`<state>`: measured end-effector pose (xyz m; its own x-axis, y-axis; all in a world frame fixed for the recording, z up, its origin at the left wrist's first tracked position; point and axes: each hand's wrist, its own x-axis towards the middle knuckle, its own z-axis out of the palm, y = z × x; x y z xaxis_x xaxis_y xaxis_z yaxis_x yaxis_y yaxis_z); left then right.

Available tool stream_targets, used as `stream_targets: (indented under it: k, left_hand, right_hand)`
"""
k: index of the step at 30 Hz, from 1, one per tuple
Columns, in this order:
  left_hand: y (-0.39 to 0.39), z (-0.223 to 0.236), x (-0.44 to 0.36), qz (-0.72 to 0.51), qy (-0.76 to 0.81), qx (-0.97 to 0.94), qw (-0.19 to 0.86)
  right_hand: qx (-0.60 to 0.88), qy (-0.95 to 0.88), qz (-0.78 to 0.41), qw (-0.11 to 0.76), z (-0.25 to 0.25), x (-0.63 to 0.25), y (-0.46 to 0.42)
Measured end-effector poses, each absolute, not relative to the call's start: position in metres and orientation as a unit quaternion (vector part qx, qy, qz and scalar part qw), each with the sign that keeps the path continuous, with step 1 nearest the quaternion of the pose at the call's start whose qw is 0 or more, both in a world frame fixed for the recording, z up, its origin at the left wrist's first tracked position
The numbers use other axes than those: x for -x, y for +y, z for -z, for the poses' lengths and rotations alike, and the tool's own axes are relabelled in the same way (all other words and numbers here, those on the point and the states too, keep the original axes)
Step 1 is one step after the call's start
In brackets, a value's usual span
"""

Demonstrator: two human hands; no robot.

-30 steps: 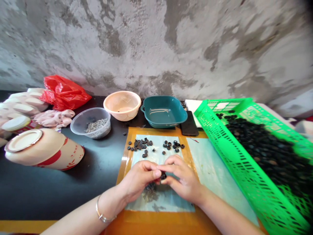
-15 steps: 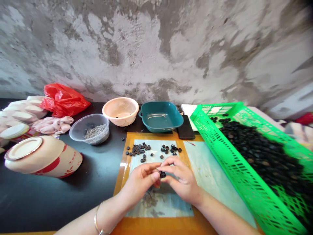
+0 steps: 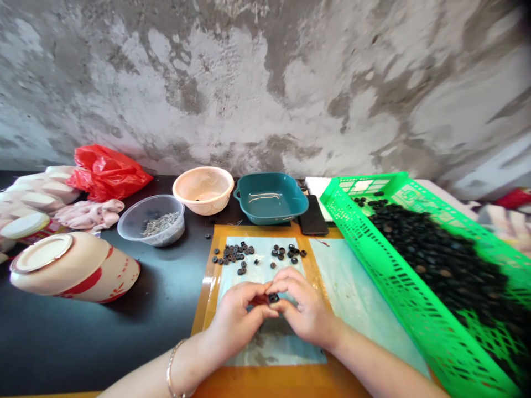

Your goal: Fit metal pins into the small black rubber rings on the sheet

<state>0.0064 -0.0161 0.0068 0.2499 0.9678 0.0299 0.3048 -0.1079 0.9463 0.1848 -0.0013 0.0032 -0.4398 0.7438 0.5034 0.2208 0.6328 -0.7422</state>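
Note:
Between the fingertips of my left hand (image 3: 243, 314) and my right hand (image 3: 305, 307) is a small black round part (image 3: 273, 298). Both hands are closed in a pinch on it, thumbs toward me, just above a pale blue sheet (image 3: 286, 351). The fingers cover much of the part, so its exact kind is unclear. Beyond my hands lie a group of flat black rings (image 3: 236, 252) with centre holes, to the left, and several black cup-like parts (image 3: 288, 252), to the right. One tiny black piece (image 3: 256, 261) sits between the groups.
A green crate (image 3: 385, 276) full of black parts stands at right. Along the back are a teal dish (image 3: 271, 199), a peach bowl (image 3: 203, 190), a clear bowl (image 3: 128, 218) with metal pins, and a phone (image 3: 313, 215). A patterned container (image 3: 83, 268) and red bag (image 3: 108, 171) are at left.
My left thumb has moved down and right, beneath the black part, and the fingers of both hands have drawn closer around it. The camera view has shifted slightly.

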Motion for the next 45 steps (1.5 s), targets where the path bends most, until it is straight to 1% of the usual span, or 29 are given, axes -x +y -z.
stream_targets:
  k: [7,12,15,19,22,27,31,34,37,39,42,45]
  left_hand:
    - [-0.018,-0.008,-0.006,-0.372,0.482,-0.676,0.415]
    - [-0.018,-0.008,-0.006,-0.382,0.485,-0.665,0.42]
    - [-0.017,-0.006,-0.008,-0.406,0.482,-0.616,0.473]
    - [-0.014,-0.004,-0.008,-0.44,0.434,-0.506,0.601]
    - [-0.011,-0.006,-0.006,-0.439,0.39,-0.441,0.678]
    - [-0.01,-0.013,-0.002,-0.386,0.379,-0.392,0.744]
    - [-0.01,-0.014,-0.003,-0.371,0.379,-0.378,0.759]
    - [-0.008,-0.012,-0.003,-0.361,0.406,-0.397,0.74]
    - [-0.001,-0.012,0.001,-0.383,0.453,-0.425,0.683]
    - [0.007,-0.012,0.006,-0.398,0.488,-0.457,0.628]
    - [0.021,-0.011,0.017,-0.394,0.543,-0.52,0.528]
    - [0.03,-0.01,0.029,-0.364,0.579,-0.608,0.405]
  right_hand:
    - [0.287,-0.799,-0.284,0.445,-0.004,-0.184,-0.003]
    - [0.297,-0.789,-0.277,0.461,-0.005,-0.182,-0.003]
    - [0.302,-0.782,-0.271,0.473,-0.004,-0.182,-0.001]
    - [0.307,-0.784,-0.258,0.474,-0.006,-0.182,0.002]
    - [0.31,-0.789,-0.247,0.47,-0.01,-0.183,0.002]
    - [0.314,-0.802,-0.242,0.447,-0.008,-0.182,0.002]
    - [0.304,-0.813,-0.242,0.434,-0.005,-0.184,0.003]
    - [0.289,-0.819,-0.216,0.447,-0.007,-0.188,0.004]
    - [0.272,-0.825,-0.191,0.457,-0.011,-0.192,0.004]
    - [0.269,-0.827,-0.184,0.458,-0.012,-0.192,0.003]
    - [0.298,-0.807,-0.205,0.467,-0.01,-0.193,0.003]
    - [0.364,-0.734,-0.251,0.516,-0.01,-0.204,0.01]
